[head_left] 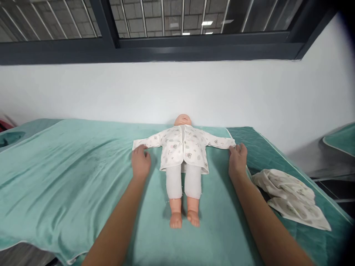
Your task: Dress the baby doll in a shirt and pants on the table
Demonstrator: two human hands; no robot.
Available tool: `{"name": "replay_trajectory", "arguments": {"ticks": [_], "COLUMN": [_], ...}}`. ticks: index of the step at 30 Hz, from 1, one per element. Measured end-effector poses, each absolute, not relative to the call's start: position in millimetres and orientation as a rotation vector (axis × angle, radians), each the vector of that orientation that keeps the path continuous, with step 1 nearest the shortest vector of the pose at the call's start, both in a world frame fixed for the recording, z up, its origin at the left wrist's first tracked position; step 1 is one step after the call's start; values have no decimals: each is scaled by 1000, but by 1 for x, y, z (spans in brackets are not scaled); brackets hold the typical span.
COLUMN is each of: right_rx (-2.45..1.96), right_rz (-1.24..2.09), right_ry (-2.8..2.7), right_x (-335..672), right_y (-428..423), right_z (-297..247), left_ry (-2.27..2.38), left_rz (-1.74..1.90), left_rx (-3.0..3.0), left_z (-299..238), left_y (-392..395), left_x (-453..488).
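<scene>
A baby doll point(175, 218) lies on its back with its feet toward me and its arms spread wide. It wears a white printed baby jacket point(172, 147), with the front edges meeting at the chest and parting lower down. White fabric covers its legs down to the shins. At the cuff on the left side, my left hand point(141, 162) has its fingers closed on the sleeve. My right hand point(237, 159) pinches the opposite sleeve at its cuff. The doll's own hands are hidden inside the sleeves.
A light green sheet point(69, 177) covers the surface under the doll, over a darker green quilted cover point(313, 240). Crumpled white printed cloth point(291, 195) lies on the right. Behind stand a white wall point(111, 92) and a dark-framed barred window point(208, 48).
</scene>
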State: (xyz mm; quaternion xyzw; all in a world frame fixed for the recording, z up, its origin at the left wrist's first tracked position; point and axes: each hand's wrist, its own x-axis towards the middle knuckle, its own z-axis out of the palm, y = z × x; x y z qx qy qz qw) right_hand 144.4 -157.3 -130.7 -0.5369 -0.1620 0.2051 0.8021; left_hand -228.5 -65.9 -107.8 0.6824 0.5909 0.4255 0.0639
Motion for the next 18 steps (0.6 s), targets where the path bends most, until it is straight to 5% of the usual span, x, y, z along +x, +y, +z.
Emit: {"name": "replay_trajectory", "arguments": {"ticks": [5, 18], "right_rx": [-1333, -1770], "right_rz": [508, 241], "right_ry": [-640, -1497], "right_x": [109, 62], "right_y": [-202, -230], "right_z": [-132, -119], "left_ry": [1461, 1492], "left_rz": [812, 768], "left_rx": [2417, 2439], "left_z": [-108, -100], "left_y": [-106, -139], "left_x": [-225, -215]}}
